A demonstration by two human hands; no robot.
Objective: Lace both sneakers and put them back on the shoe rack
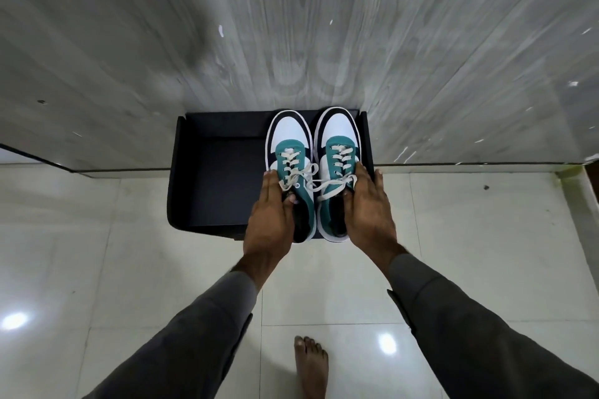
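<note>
glossy cream tile floor, grey veined wall — black shoe rack; left hand grips left sneaker, right hand grips right sneaker.

Sneakers: matt cloth uppers, woven laces. Shoe rack: matt black. Floor tiles: glossy, smooth. Wall: polished grey stone look.

No readable text, label, brand, number or sign shows on anything in view.
</note>
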